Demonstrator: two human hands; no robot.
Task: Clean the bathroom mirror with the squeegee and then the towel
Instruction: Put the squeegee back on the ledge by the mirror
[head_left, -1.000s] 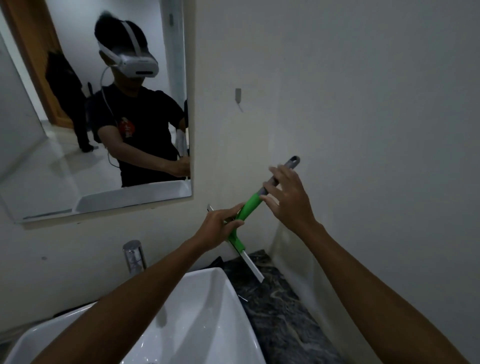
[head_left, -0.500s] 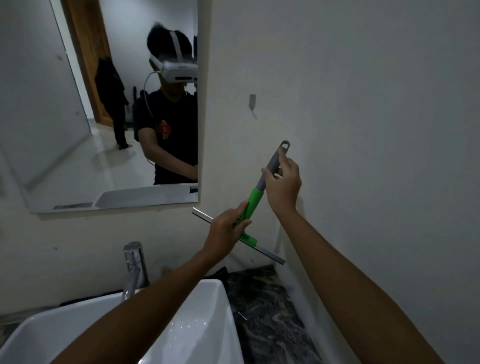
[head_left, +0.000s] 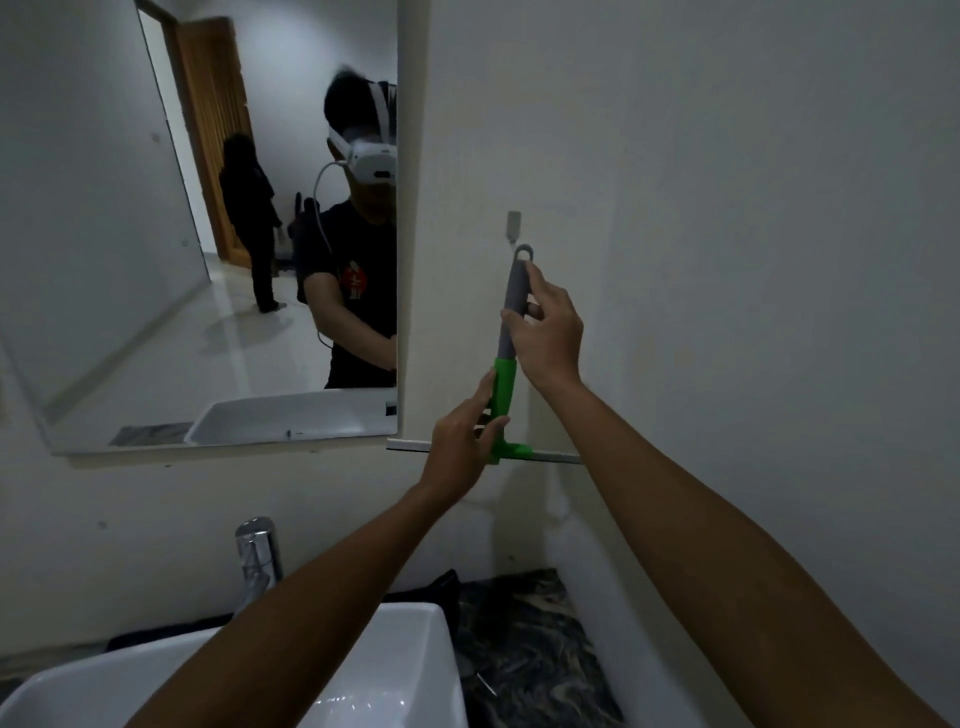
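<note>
The squeegee has a grey upper handle, a green lower part and a horizontal blade at the bottom. It stands upright against the white wall, just right of the mirror. Its hanging loop sits directly under a small wall hook. My right hand grips the grey handle. My left hand holds the green part near the blade. A dark cloth lies on the counter behind the basin; it may be the towel.
A white basin and a chrome tap sit below. Dark marbled counter runs to the right wall corner. The mirror reflects a person wearing a headset and another figure by a wooden door.
Both hands lifted the squeegee and turned it from tilted to upright, bringing its loop up to the wall hook. The view swung to the right.
</note>
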